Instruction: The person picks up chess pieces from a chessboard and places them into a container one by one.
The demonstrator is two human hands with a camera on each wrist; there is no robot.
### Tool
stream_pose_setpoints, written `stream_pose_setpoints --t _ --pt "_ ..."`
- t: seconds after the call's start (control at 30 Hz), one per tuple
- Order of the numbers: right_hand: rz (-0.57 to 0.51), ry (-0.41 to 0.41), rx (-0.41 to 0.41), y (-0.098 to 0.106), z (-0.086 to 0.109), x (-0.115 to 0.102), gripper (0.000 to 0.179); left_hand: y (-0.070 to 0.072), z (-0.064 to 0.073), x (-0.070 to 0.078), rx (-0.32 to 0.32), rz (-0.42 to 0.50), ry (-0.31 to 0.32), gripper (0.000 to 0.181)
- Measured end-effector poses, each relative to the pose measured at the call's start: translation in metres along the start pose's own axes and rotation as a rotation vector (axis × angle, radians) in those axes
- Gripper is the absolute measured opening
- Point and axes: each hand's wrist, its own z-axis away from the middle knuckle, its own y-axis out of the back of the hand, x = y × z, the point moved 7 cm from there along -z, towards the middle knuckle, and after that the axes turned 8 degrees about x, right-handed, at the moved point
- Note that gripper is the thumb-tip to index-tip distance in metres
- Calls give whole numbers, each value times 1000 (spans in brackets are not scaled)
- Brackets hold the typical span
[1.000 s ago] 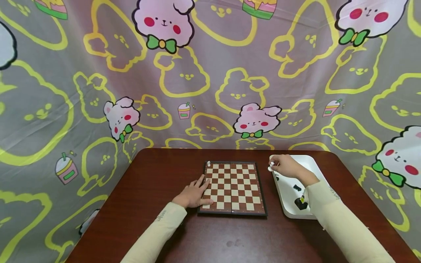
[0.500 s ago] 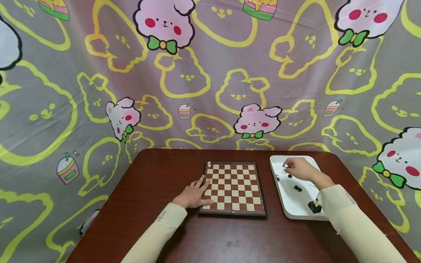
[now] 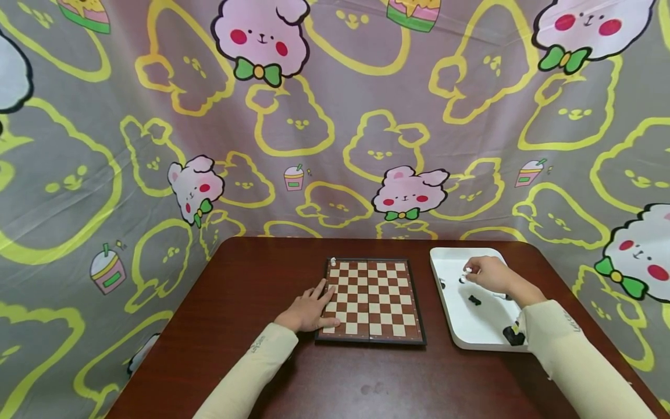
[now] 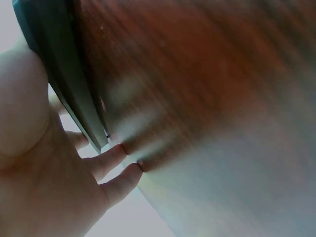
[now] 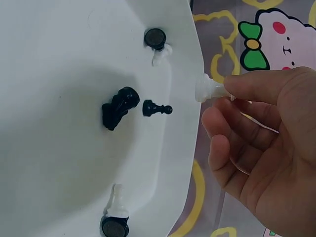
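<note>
My left hand (image 3: 309, 308) rests on the left edge of a brown-and-cream chessboard (image 3: 373, 342), its fingers spread; the left wrist view shows fingers (image 4: 121, 185) beside the board's dark side (image 4: 64, 64) and at the table. Over the far part of the white tray (image 3: 454, 331), my right hand (image 3: 494, 274) pinches a white chess piece (image 5: 207, 90) between thumb and fingers. Which kind of piece is unclear, as the fingertips cover its top. A small white chess piece (image 3: 332, 262) stands at the board's far left corner.
In the tray lie a black knight (image 5: 120, 106), a black pawn (image 5: 156, 108) and white pieces with dark bases, one near the top (image 5: 160, 54) and another low down (image 5: 116, 202). The brown table (image 3: 256, 262) meets a patterned cloth (image 3: 335, 134) behind and at the sides.
My right hand has moved right, from the tray's left edge to farther over the tray, still pinching the white chess piece. My left hand has stayed on the board.
</note>
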Motion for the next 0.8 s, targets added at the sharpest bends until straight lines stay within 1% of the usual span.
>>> stream_pose_setpoints --t 0.17,0.37,0.47,0.67,0.8 --pt "-1 -2 -10 1 1 3 17 -1 -1 -2 0 20 7 90" --pt "-33 -43 -39 2 3 6 18 -1 -2 -2 2 19 4 91" --pt "-31 -56 -45 1 2 7 18 0 -1 -1 2 21 4 90" --pt "-17 -32 -31 2 -1 0 17 0 -1 -1 1 16 11 90" --pt "-5 16 -3 3 -8 -12 15 -1 -1 0 1 11 5 90"
